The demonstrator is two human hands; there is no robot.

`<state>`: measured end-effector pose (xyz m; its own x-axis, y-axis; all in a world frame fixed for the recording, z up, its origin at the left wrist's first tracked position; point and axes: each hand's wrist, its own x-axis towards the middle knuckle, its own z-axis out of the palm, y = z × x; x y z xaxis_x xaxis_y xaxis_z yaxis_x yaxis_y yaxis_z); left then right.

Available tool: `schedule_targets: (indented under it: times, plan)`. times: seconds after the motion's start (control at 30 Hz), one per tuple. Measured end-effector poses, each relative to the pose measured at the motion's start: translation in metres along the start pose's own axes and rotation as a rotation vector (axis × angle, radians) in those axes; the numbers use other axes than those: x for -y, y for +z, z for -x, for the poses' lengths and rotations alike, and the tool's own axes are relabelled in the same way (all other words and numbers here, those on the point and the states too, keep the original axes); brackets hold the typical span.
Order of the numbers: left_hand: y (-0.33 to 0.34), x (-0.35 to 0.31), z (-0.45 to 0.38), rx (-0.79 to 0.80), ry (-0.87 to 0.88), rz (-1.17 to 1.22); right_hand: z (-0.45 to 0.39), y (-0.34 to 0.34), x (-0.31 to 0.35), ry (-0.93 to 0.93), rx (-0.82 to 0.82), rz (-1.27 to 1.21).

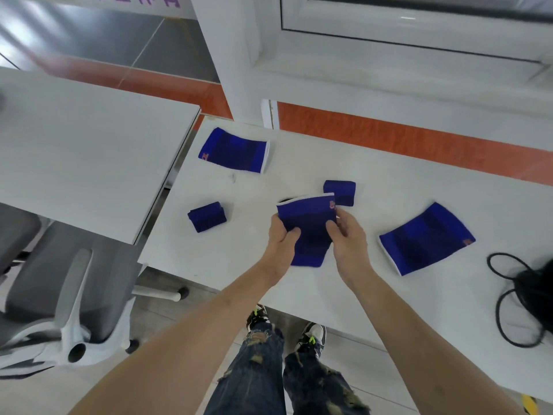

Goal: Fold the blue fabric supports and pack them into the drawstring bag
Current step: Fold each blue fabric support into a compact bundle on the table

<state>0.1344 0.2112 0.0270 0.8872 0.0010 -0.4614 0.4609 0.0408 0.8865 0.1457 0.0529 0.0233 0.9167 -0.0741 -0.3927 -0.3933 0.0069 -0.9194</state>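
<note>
A blue fabric support [308,223] with a white rim is held above the white table [344,157], near its front edge. My left hand [281,238] grips its left side, thumb on top. My right hand [348,232] pinches its right side. Two unfolded blue supports lie flat: one [235,151] at the far left of the table, one [426,238] at the right. Two small folded blue supports rest on the table, one [206,216] to the left of my hands and one [341,191] just behind the held piece. The black drawstring bag [535,292], with looping cords, lies at the table's right edge.
A second white table [74,151] stands to the left, separated by a narrow gap. A grey office chair [59,283] sits below it. A white window frame and sill [389,70] run behind the table. My legs and shoes show under the front edge.
</note>
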Motion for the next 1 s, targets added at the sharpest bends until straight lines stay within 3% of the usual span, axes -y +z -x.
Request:
schedule_targets:
  times: [0.1,0.17,0.23,0.27,0.37,0.5,0.6,0.77,1.0]
  plan:
    - [-0.005,-0.004,-0.001,-0.069,0.208,-0.219,0.003,-0.004,0.022,-0.12,-0.02,0.058]
    - [-0.016,-0.001,0.001,-0.122,0.479,-0.427,0.008,-0.013,0.025,-0.215,-0.009,0.179]
    - [-0.029,0.009,0.004,-0.084,0.684,-0.616,0.015,-0.027,0.016,-0.283,0.02,0.331]
    - [-0.035,0.015,0.006,-0.051,0.708,-0.678,0.018,-0.034,0.006,-0.316,0.032,0.415]
    - [-0.049,0.043,0.014,0.046,0.606,-0.823,0.023,-0.047,-0.035,-0.407,0.089,0.636]
    - [-0.052,0.075,0.018,0.165,0.415,-0.907,0.029,-0.05,-0.069,-0.261,0.154,0.675]
    - [-0.047,0.078,0.02,0.089,0.215,-0.798,0.025,-0.045,-0.074,-0.173,0.15,0.632]
    - [-0.037,0.071,0.009,-0.067,0.033,-0.54,0.003,-0.028,-0.069,-0.069,0.076,0.544]
    - [-0.03,0.065,-0.008,-0.175,-0.08,-0.476,-0.021,-0.011,-0.068,-0.029,-0.032,0.673]
